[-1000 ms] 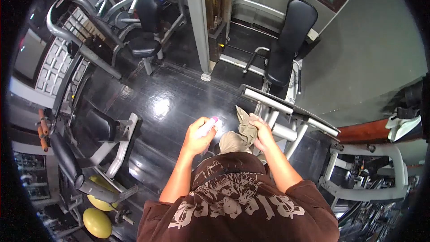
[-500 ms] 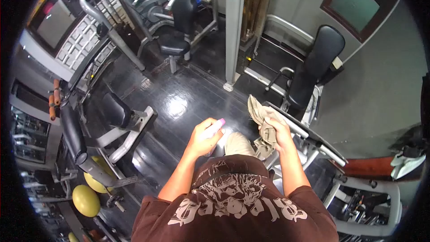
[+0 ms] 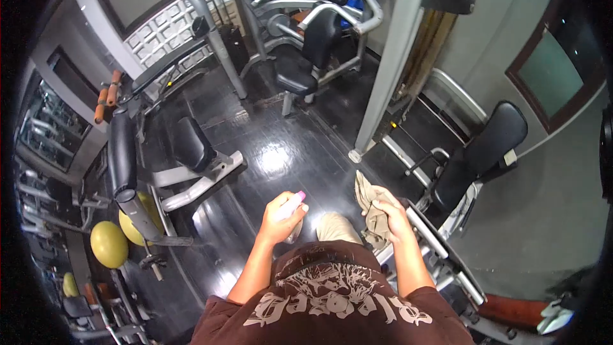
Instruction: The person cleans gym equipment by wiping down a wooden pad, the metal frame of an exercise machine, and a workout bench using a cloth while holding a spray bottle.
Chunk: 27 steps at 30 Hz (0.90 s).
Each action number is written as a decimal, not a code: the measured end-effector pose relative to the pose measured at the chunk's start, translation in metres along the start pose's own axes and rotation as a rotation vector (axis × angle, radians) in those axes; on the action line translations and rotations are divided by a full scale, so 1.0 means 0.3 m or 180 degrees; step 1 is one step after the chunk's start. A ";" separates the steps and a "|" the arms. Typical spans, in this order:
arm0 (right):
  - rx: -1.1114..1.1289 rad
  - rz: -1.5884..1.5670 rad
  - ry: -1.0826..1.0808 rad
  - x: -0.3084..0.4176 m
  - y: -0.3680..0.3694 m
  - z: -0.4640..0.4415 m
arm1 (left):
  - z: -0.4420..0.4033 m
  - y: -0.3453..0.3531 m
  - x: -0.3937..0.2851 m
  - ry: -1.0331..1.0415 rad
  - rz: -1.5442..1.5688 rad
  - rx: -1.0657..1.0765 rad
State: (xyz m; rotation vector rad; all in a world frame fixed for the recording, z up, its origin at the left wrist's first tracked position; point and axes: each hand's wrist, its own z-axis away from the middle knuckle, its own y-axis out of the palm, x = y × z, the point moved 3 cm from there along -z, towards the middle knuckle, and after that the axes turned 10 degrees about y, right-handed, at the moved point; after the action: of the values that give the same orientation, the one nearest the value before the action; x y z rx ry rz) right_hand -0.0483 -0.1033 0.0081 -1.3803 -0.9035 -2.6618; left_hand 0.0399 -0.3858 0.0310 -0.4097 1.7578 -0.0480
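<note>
At lower centre, the left hand [image 3: 278,222] grips a pink-tipped white plastic bottle [image 3: 290,206], the right hand [image 3: 397,220] a crumpled khaki cloth [image 3: 375,222], neither set down.

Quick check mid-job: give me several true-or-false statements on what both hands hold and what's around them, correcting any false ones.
1. The right hand holds a crumpled cloth. True.
2. The left hand is empty. False: it holds what looks like a bottle with a pink tip.
3. The bottle and the cloth are touching. False: there is a gap between them.
4. A yellow ball shows on the left of the picture. True.
5. The shirt is white. False: it is dark brown.
6. The floor is dark and shiny. True.
</note>
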 end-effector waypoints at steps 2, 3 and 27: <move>-0.0024 -0.0143 0.0069 0.019 0.048 -0.045 | -0.005 -0.034 -0.001 0.0205 -0.0208 -0.0183; 0.0054 -0.0113 0.0145 0.025 0.064 -0.068 | -0.011 -0.050 0.006 0.0279 -0.0251 -0.0191; 0.0455 0.0246 0.0927 0.367 0.280 -0.857 | -0.675 -0.221 0.203 -0.0581 0.1103 -0.0458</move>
State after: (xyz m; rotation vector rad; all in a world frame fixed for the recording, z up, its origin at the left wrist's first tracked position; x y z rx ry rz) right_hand -0.2855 -0.2735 0.0175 -0.9464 -0.9614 -2.5890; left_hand -0.1475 -0.5043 0.0374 -0.2008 1.6337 0.3542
